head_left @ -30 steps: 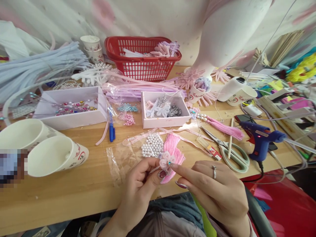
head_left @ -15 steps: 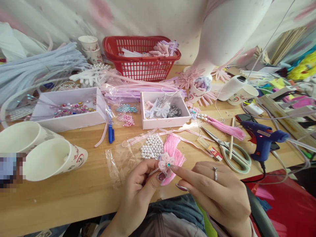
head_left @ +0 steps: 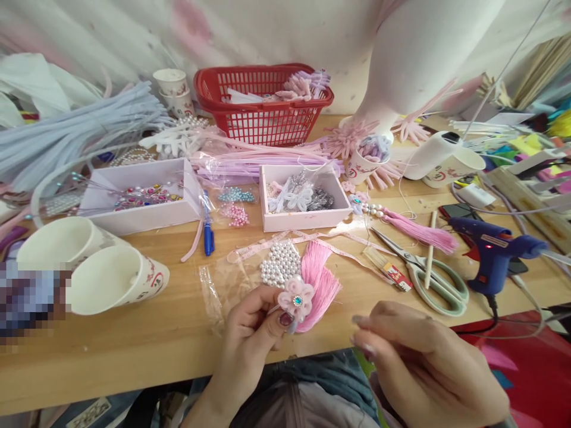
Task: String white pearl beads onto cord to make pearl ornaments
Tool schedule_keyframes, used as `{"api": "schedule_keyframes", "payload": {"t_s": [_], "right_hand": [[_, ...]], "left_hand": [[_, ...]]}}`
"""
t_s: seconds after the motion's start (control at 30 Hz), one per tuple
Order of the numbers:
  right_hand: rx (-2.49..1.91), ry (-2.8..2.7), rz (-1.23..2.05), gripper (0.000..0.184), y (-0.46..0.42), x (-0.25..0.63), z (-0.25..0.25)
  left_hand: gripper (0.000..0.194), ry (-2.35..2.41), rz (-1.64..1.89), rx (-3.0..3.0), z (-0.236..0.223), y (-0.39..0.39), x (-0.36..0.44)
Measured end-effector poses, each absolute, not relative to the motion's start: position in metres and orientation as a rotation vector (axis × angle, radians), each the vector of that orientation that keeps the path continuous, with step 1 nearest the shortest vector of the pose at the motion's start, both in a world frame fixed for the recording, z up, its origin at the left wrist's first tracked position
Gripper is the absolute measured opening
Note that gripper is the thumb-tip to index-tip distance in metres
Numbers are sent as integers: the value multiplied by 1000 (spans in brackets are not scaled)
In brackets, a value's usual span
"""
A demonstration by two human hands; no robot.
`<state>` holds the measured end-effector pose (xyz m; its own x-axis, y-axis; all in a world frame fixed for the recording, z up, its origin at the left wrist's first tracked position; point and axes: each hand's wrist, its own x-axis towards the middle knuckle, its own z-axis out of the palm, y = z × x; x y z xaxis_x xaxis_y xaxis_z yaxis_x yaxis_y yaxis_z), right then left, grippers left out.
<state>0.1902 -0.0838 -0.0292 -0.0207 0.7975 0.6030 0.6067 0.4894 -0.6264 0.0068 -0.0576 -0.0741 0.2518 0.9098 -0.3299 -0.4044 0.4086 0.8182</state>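
My left hand (head_left: 250, 333) is closed, pinching a pale pink fuzzy-wire flower (head_left: 296, 300) between thumb and fingers. A turquoise rhinestone (head_left: 297, 301) sits at the flower's centre. Beyond the flower lies a bright pink tassel (head_left: 321, 279); where the two meet is hidden. To the right, my right hand (head_left: 432, 362) hovers apart from the flower, its fingers loosely bent, thumb and forefinger separated with nothing visible between them. White pearl beads (head_left: 281, 263) lie on clear plastic just behind the flower.
Scissors (head_left: 428, 279) and a blue glue gun (head_left: 484, 249) lie to the right. Paper cups (head_left: 120, 282) stand at left. Behind are a box of gems (head_left: 143, 217), a box of ornaments (head_left: 307, 220), a red basket (head_left: 267, 122) and a finished-looking tassel ornament (head_left: 419, 229).
My right hand has drawn back to the right, its forefinger leaving the rhinestone. The flower now faces up more fully in my left hand. The whole view has shifted slightly.
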Motion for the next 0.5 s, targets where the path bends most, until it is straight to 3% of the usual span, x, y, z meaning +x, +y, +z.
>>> {"api": "schedule_keyframes", "payload": {"t_s": [0.17, 0.37, 0.5], "right_hand": [[-1101, -1943, 201, 42, -77, 183, -26], [-1111, -1976, 193, 46, -76, 182, -29], [-1078, -1848, 284, 35, -81, 186, -34]], "left_hand": [[32, 900, 984, 688, -73, -57, 8], [34, 919, 945, 697, -76, -57, 7], [40, 980, 960, 671, -67, -58, 10]]}}
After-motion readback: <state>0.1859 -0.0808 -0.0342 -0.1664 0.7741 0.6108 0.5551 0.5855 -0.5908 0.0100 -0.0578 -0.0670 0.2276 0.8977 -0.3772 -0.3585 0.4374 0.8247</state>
